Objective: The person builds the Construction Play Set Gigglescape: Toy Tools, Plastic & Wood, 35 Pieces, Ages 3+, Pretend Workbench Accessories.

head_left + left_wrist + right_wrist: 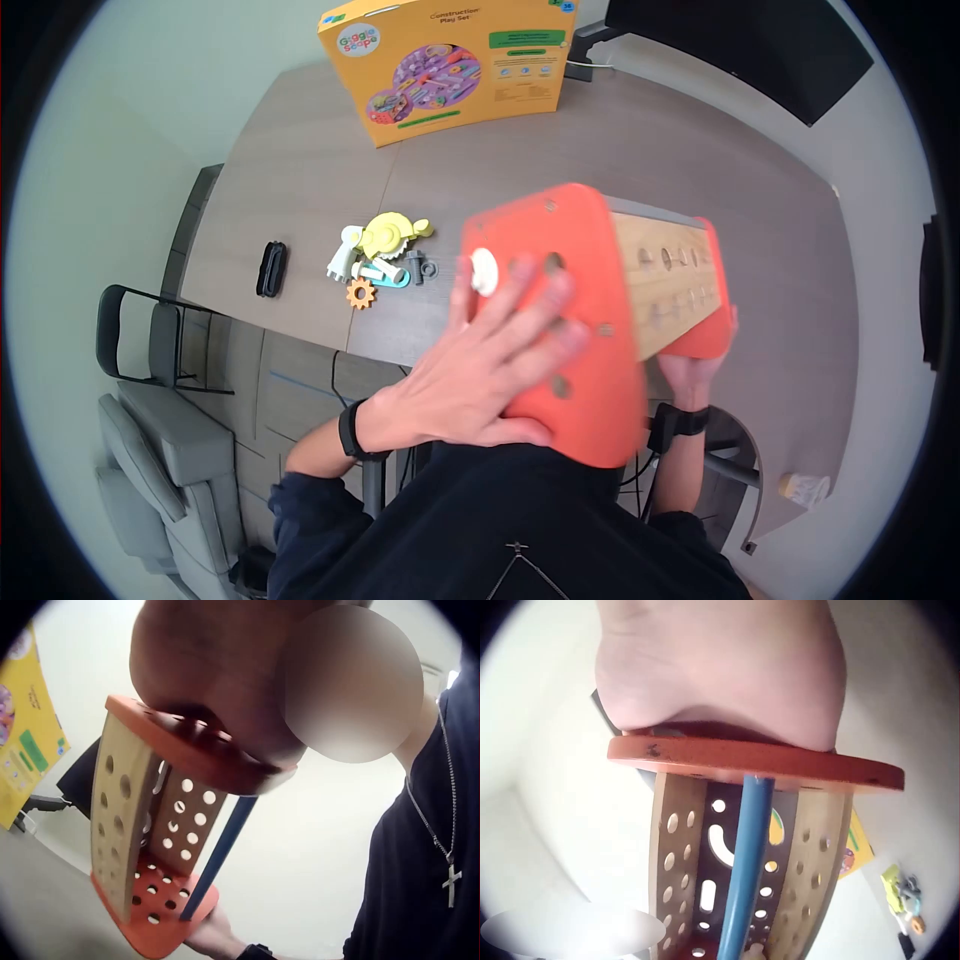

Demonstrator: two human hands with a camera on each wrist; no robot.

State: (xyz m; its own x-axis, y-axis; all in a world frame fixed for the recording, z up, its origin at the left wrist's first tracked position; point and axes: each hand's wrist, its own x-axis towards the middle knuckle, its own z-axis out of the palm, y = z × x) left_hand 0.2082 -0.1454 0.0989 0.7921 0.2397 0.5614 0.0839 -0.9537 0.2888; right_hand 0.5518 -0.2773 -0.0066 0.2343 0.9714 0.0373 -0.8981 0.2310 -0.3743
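Note:
A toy toolbox (595, 415) is held up tilted over the table's near edge. It has red end panels, wooden sides (675, 275) with round holes, and a blue rod (225, 855) across its opening. My left hand (480, 365) lies spread on the near red panel, fingers extended, beside a round white piece (485, 272) set in it. Against the opposite red panel (708, 335) rests the palm of my right hand (690, 375), supporting that end; its fingers are mostly hidden behind the panel. In the right wrist view that palm (724, 675) touches the panel's outer face.
Left on the table (300, 150) lie a yellow toothed piece (388, 235), a white piece (345, 253), an orange gear (361, 293), a grey bolt (415, 265) and a black item (271, 269). A yellow box (455, 75) stands behind, a monitor (745, 50) at back right.

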